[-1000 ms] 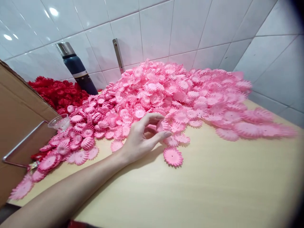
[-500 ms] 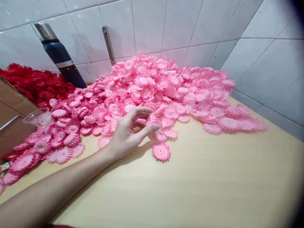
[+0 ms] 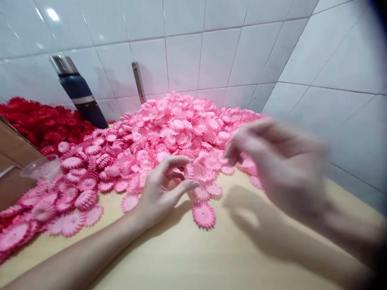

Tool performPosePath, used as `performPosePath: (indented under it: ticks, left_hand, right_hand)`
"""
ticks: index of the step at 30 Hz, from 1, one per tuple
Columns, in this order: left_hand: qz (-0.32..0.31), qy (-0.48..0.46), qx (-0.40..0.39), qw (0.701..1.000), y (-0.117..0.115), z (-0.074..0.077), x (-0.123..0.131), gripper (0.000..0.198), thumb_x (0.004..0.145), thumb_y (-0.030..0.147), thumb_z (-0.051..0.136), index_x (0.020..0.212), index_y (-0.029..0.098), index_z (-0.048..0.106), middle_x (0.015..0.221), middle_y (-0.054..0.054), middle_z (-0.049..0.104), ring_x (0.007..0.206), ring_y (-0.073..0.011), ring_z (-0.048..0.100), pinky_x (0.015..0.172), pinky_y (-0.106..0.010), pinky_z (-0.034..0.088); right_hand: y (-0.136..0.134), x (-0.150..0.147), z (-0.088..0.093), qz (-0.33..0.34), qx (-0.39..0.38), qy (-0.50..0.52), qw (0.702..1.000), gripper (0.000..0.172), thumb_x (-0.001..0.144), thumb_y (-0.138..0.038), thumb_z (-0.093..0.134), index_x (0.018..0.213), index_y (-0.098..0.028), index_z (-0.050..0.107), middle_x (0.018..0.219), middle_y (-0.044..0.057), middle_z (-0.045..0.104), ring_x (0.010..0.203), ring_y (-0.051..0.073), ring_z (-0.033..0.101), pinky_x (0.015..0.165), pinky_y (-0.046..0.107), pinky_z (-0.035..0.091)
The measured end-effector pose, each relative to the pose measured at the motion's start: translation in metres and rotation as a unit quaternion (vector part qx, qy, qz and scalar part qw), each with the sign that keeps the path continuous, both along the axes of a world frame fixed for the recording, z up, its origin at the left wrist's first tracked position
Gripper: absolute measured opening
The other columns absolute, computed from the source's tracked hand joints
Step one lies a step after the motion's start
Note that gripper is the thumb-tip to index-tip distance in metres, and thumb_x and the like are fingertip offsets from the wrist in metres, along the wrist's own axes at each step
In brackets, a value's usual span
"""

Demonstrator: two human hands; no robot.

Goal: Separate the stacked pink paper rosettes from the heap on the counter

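Observation:
Fingers and thumb of my left hand (image 3: 161,187) curve round a pink scalloped disc (image 3: 190,170) at the front of the large pink heap (image 3: 178,135). Its wrist rests low over the table. A single flat pink disc (image 3: 203,214) with a small centre hole lies just right of and below that hand. My right hand (image 3: 281,169) is raised over the table at the heap's right side, fingers bent downward. Motion smears its fingertips, so whether it holds anything cannot be made out.
A dark blue bottle (image 3: 83,96) leans at the back left beside a red heap (image 3: 45,123). On the left are a clear plastic cup (image 3: 45,168) and a cardboard box (image 3: 15,157). Tiled walls (image 3: 184,56) rise behind and to the right of the table (image 3: 169,257).
My right hand has come into view from the right. The view has tilted upward, so heap and bottle sit lower. My left hand keeps its curved pose beside the heap.

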State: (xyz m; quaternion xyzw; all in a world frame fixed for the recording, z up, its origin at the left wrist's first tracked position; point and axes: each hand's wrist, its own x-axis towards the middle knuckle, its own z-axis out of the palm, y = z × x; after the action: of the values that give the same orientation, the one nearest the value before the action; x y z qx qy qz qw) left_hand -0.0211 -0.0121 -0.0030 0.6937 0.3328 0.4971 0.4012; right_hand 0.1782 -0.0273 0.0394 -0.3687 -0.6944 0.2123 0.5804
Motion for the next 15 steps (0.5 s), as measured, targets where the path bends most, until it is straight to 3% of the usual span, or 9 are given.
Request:
performPosePath:
  ticks: [2, 6, 11, 15]
  left_hand:
    - [-0.003, -0.006, -0.009, 1.0, 0.0, -0.001, -0.001, 0.031, 0.079, 0.021, 0.071, 0.106, 0.022, 0.058, 0.107, -0.004, 0.058, 0.095, -0.0145, 0.059, 0.08, -0.025, 0.053]
    - [-0.028, -0.029, -0.058, 0.998, 0.0, -0.003, -0.001, 0.03, 0.076, 0.021, 0.074, 0.097, 0.022, 0.053, 0.099, -0.003, 0.059, 0.093, -0.0155, 0.062, 0.077, -0.026, 0.056]
    - [-0.062, -0.008, -0.074, 0.995, 0.001, 0.0, -0.001, 0.017, 0.078, 0.019, 0.071, 0.082, 0.019, 0.054, 0.088, -0.002, 0.062, 0.087, -0.0169, 0.065, 0.074, -0.028, 0.058]
    - [-0.044, 0.028, -0.042, 0.998, 0.002, 0.001, -0.001, 0.015, 0.076, 0.02, 0.074, 0.079, 0.019, 0.059, 0.086, -0.002, 0.064, 0.087, -0.0173, 0.066, 0.081, -0.029, 0.056]
  right_hand:
    - [0.009, -0.01, -0.015, 0.033, -0.033, 0.016, 0.999, 0.014, 0.09, -0.024, 0.058, 0.077, -0.018, 0.062, 0.067, 0.0, 0.06, 0.06, 0.01, 0.056, 0.054, 0.021, 0.048]
    - [0.017, -0.019, -0.04, 0.092, -0.053, 0.015, 0.994, 0.01, 0.088, -0.021, 0.059, 0.078, -0.018, 0.062, 0.067, 0.0, 0.062, 0.058, 0.011, 0.057, 0.051, 0.023, 0.047]
    - [0.013, -0.015, -0.04, 0.119, -0.017, -0.042, 0.992, 0.006, 0.085, -0.014, 0.061, 0.083, -0.018, 0.065, 0.071, 0.001, 0.067, 0.06, 0.011, 0.06, 0.054, 0.024, 0.049]
    - [0.012, -0.015, -0.038, 0.122, -0.011, -0.077, 0.989, 0.01, 0.084, -0.009, 0.059, 0.083, -0.018, 0.065, 0.073, 0.0, 0.067, 0.064, 0.01, 0.061, 0.059, 0.022, 0.05]
